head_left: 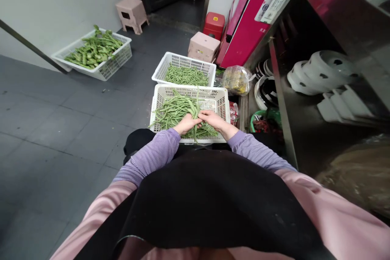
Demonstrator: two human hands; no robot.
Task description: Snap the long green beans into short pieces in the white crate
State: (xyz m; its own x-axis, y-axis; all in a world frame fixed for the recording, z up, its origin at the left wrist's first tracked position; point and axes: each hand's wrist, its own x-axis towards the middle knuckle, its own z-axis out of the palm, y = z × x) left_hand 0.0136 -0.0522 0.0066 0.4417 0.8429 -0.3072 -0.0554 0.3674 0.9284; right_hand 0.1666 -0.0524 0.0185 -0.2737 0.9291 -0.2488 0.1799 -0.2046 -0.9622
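Both hands meet over a white plastic basket (224, 101) in front of my lap, which is partly filled with long green beans (173, 109). My left hand (187, 124) is closed round a small bunch of long green beans that sticks out above and below the fingers. My right hand (213, 120) touches the same bunch from the other side, thumb and fingers pinched on the beans close to the left fingertips. Just beyond stands a second white basket (160, 69) holding short cut green bean pieces (187, 75).
A white basket (112, 69) of leafy green stalks (94, 48) stands on the floor at the left. Pink stools (132, 10) and a red bin (214, 24) are farther back. At right are a bagged yellowish item (237, 81), a green basin (254, 120) and a metal shelf (283, 105) with white dishes.
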